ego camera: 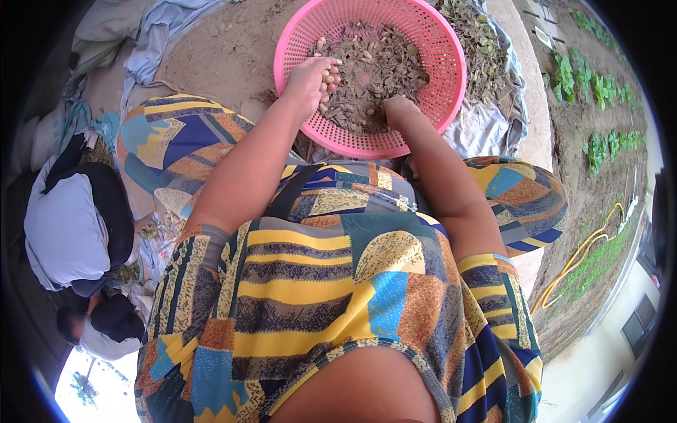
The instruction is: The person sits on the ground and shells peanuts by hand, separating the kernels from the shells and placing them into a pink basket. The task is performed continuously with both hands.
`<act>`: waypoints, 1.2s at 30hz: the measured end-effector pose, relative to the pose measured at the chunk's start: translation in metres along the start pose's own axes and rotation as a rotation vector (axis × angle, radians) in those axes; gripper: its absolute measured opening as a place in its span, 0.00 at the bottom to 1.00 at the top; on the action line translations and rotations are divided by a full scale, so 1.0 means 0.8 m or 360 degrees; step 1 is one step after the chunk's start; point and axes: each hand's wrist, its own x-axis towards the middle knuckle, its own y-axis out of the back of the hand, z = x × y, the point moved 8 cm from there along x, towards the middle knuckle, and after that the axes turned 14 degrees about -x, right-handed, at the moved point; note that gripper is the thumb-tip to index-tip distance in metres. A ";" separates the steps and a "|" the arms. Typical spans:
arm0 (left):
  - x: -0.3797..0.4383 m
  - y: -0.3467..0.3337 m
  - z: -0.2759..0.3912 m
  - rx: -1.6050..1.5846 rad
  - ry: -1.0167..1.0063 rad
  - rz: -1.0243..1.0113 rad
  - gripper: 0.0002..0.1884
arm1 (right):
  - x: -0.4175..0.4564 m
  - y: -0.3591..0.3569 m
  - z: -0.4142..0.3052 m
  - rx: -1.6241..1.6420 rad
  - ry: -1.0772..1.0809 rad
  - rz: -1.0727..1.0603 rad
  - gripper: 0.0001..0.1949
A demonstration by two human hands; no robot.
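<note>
Before me stands a pink plastic basket (446, 79) with slotted walls. Dry leaf litter (396, 61) and soil cover its bottom, with some unshelled peanuts lying among them, such as a pale peanut (321, 42) near the far left wall. Several peanuts (327, 80) are cupped in my left hand (308, 83), inside the basket's left side. My right hand (400, 111) reaches down into the litter at the near right. Its fingertips are hidden, so whether it holds anything does not show.
Bare soil (211, 58) and crumpled cloth sheets (158, 37) lie around the basket. More dry leaves (478, 58) are heaped to its right, beside a concrete edge (535, 100). Green plants (563, 76) and a yellow hose (576, 259) are farther right. Two other people (69, 227) are at left.
</note>
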 end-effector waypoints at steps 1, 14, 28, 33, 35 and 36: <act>0.000 -0.001 0.000 0.0012 0.0001 -0.0007 0.08 | -0.001 -0.001 -0.003 -0.0021 0.0066 -0.0060 0.14; 0.002 -0.002 -0.007 0.0024 0.0044 -0.0023 0.08 | 0.008 0.052 0.059 0.2075 -0.0206 0.0439 0.05; -0.001 -0.031 -0.021 -0.0373 0.0323 -0.0208 0.18 | -0.052 0.216 -0.008 0.2654 0.0422 0.1156 0.08; 0.002 -0.037 -0.013 -0.0572 0.0317 -0.0337 0.18 | -0.036 0.199 0.019 0.2534 0.0141 0.1489 0.07; 0.014 -0.023 -0.015 -0.0537 0.0252 -0.0284 0.17 | -0.014 0.161 0.022 0.1567 -0.0169 0.1236 0.09; 0.012 -0.020 -0.013 -0.0500 0.0230 -0.0236 0.15 | -0.006 0.142 0.010 0.1347 -0.0125 0.1038 0.10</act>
